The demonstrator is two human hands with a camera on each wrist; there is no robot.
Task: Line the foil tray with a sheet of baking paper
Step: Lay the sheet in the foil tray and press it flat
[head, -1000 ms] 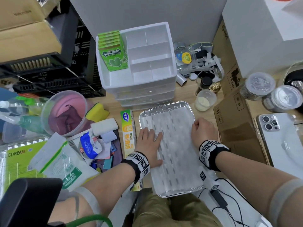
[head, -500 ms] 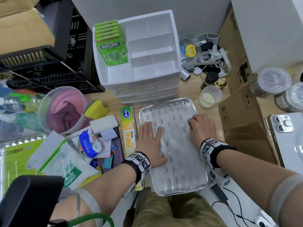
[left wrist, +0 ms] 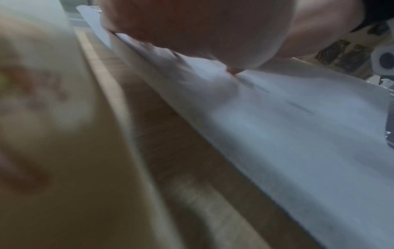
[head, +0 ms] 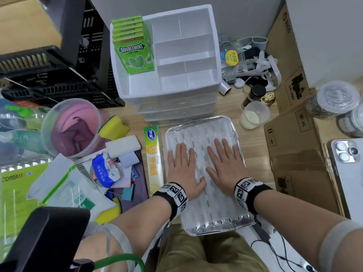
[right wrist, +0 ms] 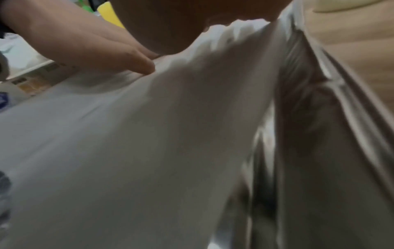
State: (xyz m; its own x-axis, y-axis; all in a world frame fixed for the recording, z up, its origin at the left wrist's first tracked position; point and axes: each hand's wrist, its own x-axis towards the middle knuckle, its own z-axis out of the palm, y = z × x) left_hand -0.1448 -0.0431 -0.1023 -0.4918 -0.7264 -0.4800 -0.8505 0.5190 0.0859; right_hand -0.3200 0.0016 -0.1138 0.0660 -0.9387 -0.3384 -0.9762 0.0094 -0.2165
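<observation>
Both my left hand (head: 183, 171) and right hand (head: 225, 165) press flat, gripping nothing; uneven pressure could crease the baking paper (head: 200, 134) inside the foil tray (head: 220, 225).

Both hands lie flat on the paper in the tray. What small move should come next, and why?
Probably slide the flat right hand outward to the tray's right wall. The baking paper already covers the foil tray floor, with the left hand pressing it too, but the right wrist view shows its edge standing wrinkled against that wall, not yet pressed in.
</observation>
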